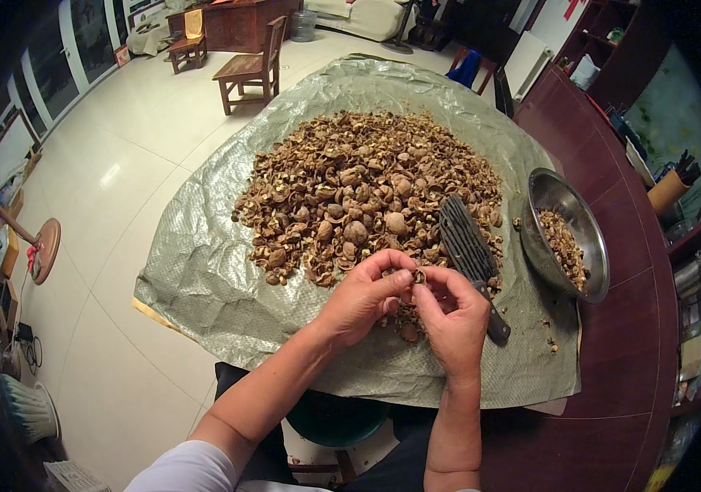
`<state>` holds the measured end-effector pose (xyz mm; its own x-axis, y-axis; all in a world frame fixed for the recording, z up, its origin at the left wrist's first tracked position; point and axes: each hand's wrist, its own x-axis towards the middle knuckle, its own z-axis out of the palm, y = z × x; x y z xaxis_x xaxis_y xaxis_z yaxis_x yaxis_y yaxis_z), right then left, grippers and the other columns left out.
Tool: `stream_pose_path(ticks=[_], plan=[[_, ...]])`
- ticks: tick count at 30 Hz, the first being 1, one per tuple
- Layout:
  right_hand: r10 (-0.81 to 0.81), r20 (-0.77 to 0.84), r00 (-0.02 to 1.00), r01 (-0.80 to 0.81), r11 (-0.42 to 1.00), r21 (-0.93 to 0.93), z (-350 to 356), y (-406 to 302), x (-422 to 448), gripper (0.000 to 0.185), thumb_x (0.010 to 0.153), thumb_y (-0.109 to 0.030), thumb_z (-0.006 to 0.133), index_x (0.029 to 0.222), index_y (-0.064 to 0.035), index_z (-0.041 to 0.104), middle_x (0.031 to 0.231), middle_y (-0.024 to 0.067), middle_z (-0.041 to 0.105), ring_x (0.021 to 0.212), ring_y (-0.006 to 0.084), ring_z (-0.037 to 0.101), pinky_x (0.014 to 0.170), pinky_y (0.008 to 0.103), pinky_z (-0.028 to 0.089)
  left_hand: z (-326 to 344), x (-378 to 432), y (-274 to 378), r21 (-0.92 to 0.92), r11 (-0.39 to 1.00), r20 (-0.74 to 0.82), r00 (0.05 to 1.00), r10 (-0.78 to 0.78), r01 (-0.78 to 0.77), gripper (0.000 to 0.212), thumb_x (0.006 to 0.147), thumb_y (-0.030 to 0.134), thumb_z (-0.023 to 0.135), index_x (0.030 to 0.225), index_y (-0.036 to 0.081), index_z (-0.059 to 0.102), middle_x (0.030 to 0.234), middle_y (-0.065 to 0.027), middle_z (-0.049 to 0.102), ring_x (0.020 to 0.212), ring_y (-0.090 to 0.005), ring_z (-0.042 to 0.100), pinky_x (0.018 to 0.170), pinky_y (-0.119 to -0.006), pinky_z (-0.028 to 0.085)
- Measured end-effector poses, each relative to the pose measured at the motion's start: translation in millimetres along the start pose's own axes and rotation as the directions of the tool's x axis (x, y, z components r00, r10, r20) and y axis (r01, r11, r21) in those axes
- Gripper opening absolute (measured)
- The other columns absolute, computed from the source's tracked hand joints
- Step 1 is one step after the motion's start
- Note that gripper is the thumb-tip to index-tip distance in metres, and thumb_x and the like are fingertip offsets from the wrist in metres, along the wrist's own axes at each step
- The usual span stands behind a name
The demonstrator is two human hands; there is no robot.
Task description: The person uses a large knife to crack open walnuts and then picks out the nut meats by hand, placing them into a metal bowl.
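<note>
Between the fingertips of both hands is a small piece of walnut shell (418, 277). My left hand (375, 295) pinches it from the left and my right hand (456, 307) from the right. Just beyond the hands spreads a heap of broken walnut shells with some whole walnuts (355, 232). A cleaver with a dark ridged blade (467, 240) lies at the heap's right edge, its black handle beside my right hand. At the right, a tilted stainless steel bowl (532, 246) holds walnut pieces.
A crumpled woven plastic sheet (215, 258) lies under the heap, over a dark red table (621, 332). A green basin (338, 424) is below the sheet's near edge. Wooden chairs (249, 67) stand on the tiled floor beyond. A brush holder (669, 192) is at the right.
</note>
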<state>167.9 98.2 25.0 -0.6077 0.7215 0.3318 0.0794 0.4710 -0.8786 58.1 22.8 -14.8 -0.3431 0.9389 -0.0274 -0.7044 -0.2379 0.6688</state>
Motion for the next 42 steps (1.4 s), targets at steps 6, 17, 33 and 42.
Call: stream_pose_path(ticks=[6, 17, 33, 42], plan=[[-0.173, -0.006, 0.985, 0.172, 0.98, -0.103, -5, -3, 2, 0.016, 0.073, 0.002, 0.06, 0.088, -0.0007, 0.063, 0.077, 0.0095, 0.062, 0.063, 0.0147, 0.059, 0.056, 0.025, 0.047, -4, 2, 0, -0.054, 0.997, 0.064, 0.996, -0.058, 0.062, 0.017, 0.083, 0.018, 0.06, 0.093, 0.008, 0.052, 0.082, 0.0003, 0.053, 0.069, -0.0098, 0.051, 0.06, -0.019, 0.044], [-0.217, -0.081, 0.973, 0.199, 0.962, -0.187, -1, -8, 1, 0.019, 0.069, 0.004, 0.064, 0.086, -0.0034, 0.063, 0.076, 0.007, 0.056, 0.063, 0.0166, 0.057, 0.054, 0.0263, 0.046, 1, 0, 6, 0.036, 0.995, 0.1, 0.99, -0.098, 0.095, 0.025, 0.087, 0.015, 0.048, 0.109, 0.003, 0.05, 0.081, -0.0002, 0.053, 0.066, -0.0069, 0.049, 0.055, -0.016, 0.04], [-0.39, -0.024, 0.92, 0.37, 0.89, -0.266, -1, -2, 4, 0.016, 0.07, 0.006, 0.063, 0.083, -0.0036, 0.062, 0.076, 0.009, 0.056, 0.065, 0.0202, 0.057, 0.057, 0.029, 0.047, 1, 2, -2, -0.031, 0.998, 0.147, 0.988, -0.053, 0.058, 0.03, 0.089, 0.02, 0.047, 0.114, 0.003, 0.048, 0.08, 0.0022, 0.05, 0.066, -0.0055, 0.044, 0.054, -0.016, 0.034], [-0.1, 0.049, 0.994, 0.102, 0.994, -0.041, -2, 1, 4, 0.009, 0.072, 0.007, 0.06, 0.078, 0.0007, 0.058, 0.078, 0.0058, 0.055, 0.065, 0.0117, 0.057, 0.057, 0.0224, 0.046, 4, 4, -10, -0.042, 0.999, 0.09, 0.996, -0.016, 0.02, 0.027, 0.091, 0.02, 0.043, 0.112, 0.004, 0.049, 0.077, 0.0031, 0.048, 0.066, -0.0048, 0.043, 0.056, -0.016, 0.034]])
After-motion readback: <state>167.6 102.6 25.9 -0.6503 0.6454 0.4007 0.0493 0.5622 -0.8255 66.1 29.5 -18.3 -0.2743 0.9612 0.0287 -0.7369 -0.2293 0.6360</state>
